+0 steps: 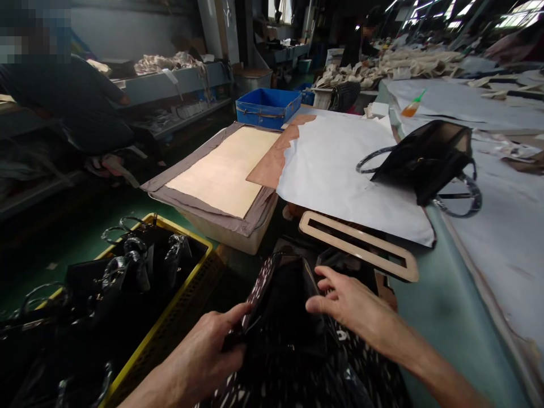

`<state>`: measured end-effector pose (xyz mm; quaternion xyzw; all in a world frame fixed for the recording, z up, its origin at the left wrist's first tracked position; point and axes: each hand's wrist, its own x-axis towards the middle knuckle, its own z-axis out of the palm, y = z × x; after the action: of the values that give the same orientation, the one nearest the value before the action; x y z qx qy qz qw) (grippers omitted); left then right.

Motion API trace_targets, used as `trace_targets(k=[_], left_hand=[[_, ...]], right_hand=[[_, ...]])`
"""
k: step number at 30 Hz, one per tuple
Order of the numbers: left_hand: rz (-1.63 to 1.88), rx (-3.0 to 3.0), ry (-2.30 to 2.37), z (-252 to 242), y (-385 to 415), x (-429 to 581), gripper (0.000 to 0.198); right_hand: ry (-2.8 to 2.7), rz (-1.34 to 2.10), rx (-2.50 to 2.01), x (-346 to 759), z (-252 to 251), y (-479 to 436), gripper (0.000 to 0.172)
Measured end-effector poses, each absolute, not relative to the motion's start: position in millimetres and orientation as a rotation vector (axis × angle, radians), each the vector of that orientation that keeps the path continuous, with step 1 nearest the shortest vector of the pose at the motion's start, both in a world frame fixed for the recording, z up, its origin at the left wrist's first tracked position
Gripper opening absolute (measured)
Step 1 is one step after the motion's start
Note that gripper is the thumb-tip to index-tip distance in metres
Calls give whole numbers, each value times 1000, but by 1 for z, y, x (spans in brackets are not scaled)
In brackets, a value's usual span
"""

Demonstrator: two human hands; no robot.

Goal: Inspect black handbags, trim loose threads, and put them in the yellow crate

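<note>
A black bag [293, 331] stands with its mouth open toward me, on or just above my lap, where patterned dark cloth shows. My left hand [212, 343] is closed on the bag's left edge, its index finger along the rim and the other fingers partly hidden. At the bag's right rim is my right hand [348, 303], thumb and fingers apart and loosely curved. I see nothing between those fingers; whether they touch the rim is unclear. The inside of the bag is too dark to make out.
A yellow crate [199, 256] of black bags stands at left. Ahead are a blue bin [268, 107], a cream sheet [229, 164] and a wooden frame [359, 246]. Another black bag [429, 153] rests on the right table [454, 294]. A person [80, 102] sits at far left.
</note>
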<state>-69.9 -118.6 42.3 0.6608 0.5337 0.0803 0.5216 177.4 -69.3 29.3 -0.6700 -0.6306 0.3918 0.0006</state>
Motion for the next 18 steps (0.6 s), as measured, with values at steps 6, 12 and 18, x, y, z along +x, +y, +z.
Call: trace_targets(k=[6,12,18], left_hand=[[158,1611,1338,44,-113,-77,34],[160,1638,1370,44,-113,-81,33],[212,1649,1447,40,-111,-100,34]], right_hand=[[-1856,1269,-2323,173,8,-123,76],[-1858,1160,-2213,175,-19,-154,67],[-1775,1227,-2120,191,-6,-146,68]])
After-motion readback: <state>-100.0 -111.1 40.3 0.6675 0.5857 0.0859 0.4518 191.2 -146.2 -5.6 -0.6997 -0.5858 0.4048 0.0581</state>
